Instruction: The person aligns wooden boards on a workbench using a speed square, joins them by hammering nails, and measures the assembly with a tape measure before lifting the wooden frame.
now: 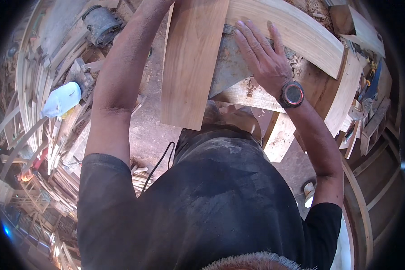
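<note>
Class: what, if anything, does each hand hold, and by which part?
Right hand: spread open, gripping nothing. Left hand: out of view; cannot be told.

The board (189, 67) is grained light brown, the jug (64, 99) bluish white.

Board (191, 67) center, straight ahead of the torso (220, 193), near end toward the legs; left forearm (130, 54) to its left. Metal plate (229, 63) just right of board. Right hand (265, 58) right of board, across the plate, fingers over the near edge of curved plank (292, 33) — plank runs off to the right. Far left: wood strips (31, 90), jug (63, 99) among them, cylinder (101, 24) beyond jug — cable (158, 165) between left upper arm and torso.
</note>
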A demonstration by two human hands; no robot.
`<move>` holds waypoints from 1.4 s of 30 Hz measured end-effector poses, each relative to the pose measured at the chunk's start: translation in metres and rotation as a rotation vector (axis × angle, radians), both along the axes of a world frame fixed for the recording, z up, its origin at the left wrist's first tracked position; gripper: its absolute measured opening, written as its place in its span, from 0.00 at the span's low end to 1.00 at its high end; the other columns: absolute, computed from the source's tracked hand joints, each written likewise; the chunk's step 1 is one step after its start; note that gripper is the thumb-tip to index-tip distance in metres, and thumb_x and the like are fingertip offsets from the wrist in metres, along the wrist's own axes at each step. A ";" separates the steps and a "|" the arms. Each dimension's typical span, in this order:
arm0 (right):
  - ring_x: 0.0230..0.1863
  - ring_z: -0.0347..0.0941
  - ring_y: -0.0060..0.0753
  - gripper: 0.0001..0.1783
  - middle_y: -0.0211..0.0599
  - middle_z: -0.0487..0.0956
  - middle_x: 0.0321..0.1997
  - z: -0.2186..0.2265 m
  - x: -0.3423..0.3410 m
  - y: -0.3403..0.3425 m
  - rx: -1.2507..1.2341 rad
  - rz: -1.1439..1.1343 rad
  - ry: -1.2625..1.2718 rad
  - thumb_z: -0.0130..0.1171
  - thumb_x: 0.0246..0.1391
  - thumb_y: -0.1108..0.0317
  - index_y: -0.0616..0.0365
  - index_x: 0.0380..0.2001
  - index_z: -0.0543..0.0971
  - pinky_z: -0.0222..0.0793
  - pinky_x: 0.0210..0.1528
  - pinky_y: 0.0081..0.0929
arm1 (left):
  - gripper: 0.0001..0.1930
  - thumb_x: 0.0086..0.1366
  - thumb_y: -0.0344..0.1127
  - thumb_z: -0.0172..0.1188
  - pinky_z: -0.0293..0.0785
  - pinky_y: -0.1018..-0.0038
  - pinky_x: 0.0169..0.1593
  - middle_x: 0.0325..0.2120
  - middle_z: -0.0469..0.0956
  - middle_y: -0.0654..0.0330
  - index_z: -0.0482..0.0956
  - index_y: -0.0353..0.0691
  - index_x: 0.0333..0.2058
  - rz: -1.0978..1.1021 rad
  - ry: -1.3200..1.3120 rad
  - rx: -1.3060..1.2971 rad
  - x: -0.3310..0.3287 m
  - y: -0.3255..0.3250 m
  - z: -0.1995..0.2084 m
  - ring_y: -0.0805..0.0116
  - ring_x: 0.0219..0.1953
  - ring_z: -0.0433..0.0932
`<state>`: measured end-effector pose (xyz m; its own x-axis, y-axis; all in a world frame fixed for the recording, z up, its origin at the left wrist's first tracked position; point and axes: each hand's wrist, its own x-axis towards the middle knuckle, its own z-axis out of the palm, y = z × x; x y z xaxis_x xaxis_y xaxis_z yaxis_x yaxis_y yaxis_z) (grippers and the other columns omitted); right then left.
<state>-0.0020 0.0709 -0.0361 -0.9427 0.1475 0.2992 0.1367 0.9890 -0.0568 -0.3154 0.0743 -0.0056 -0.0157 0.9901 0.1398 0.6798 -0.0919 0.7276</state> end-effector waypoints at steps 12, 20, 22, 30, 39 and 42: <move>0.79 0.60 0.39 0.38 0.37 0.64 0.79 0.009 -0.003 0.001 0.023 0.010 -0.012 0.61 0.56 0.68 0.57 0.72 0.69 0.48 0.79 0.64 | 0.25 0.76 0.38 0.52 0.68 0.61 0.69 0.64 0.76 0.46 0.70 0.28 0.66 0.245 -0.041 0.389 -0.008 -0.017 -0.037 0.53 0.64 0.76; 0.80 0.58 0.42 0.35 0.42 0.63 0.80 0.012 0.000 -0.002 -0.013 0.006 -0.028 0.55 0.58 0.66 0.60 0.71 0.69 0.46 0.79 0.66 | 0.47 0.69 0.47 0.65 0.70 0.66 0.66 0.67 0.69 0.47 0.50 0.31 0.76 0.423 -0.979 -0.186 0.070 -0.151 -0.008 0.61 0.65 0.74; 0.80 0.57 0.42 0.36 0.42 0.62 0.80 0.012 0.000 -0.002 -0.016 0.010 -0.037 0.56 0.58 0.67 0.60 0.71 0.69 0.47 0.79 0.67 | 0.45 0.68 0.43 0.67 0.73 0.66 0.65 0.65 0.72 0.48 0.53 0.33 0.75 0.512 -1.029 -0.253 0.081 -0.164 0.001 0.62 0.63 0.75; 0.79 0.60 0.41 0.35 0.42 0.65 0.78 0.012 -0.003 -0.001 -0.014 0.010 -0.015 0.57 0.57 0.67 0.60 0.70 0.71 0.49 0.78 0.66 | 0.44 0.67 0.42 0.68 0.76 0.68 0.62 0.59 0.77 0.50 0.56 0.35 0.74 0.541 -1.014 -0.299 0.074 -0.162 -0.006 0.65 0.58 0.79; 0.78 0.61 0.37 0.36 0.36 0.65 0.79 0.007 -0.002 0.001 0.036 -0.005 0.010 0.60 0.57 0.67 0.56 0.70 0.71 0.50 0.78 0.64 | 0.38 0.67 0.42 0.69 0.79 0.70 0.56 0.55 0.79 0.52 0.63 0.36 0.70 0.597 -1.007 -0.303 0.079 -0.159 -0.001 0.68 0.53 0.82; 0.79 0.60 0.37 0.36 0.37 0.65 0.79 0.006 -0.002 0.003 0.034 -0.006 0.020 0.59 0.57 0.68 0.56 0.70 0.71 0.50 0.78 0.64 | 0.34 0.68 0.41 0.68 0.79 0.71 0.55 0.53 0.80 0.54 0.66 0.36 0.68 0.592 -1.029 -0.261 0.082 -0.159 -0.001 0.68 0.51 0.82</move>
<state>-0.0044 0.0739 -0.0299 -0.9356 0.1425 0.3229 0.1419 0.9896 -0.0255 -0.2337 -0.0844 -0.0064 -0.4610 0.7888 -0.4066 -0.3391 0.2668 0.9021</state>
